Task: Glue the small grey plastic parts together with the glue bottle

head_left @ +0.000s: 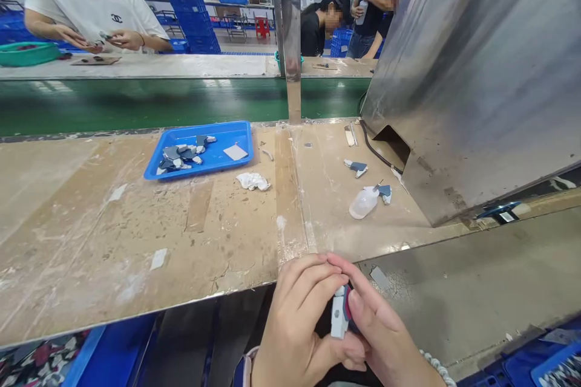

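Observation:
Close to me, beyond the table's front edge, my left hand and my right hand are closed together around a small plastic part. It shows a light grey side with a round spot, plus a dark blue and a dark red area. Fingers of both hands cover the rest of it. On the table ahead lie a similar grey and blue part and another blue part. A translucent plastic bottle with a thin tip rests on its side against the latter.
A blue tray holds several grey and blue parts. Crumpled white tissue lies nearby. A metal housing rises at right, a metal post ahead. Behind runs a green conveyor; people work beyond it. Blue bins stand below.

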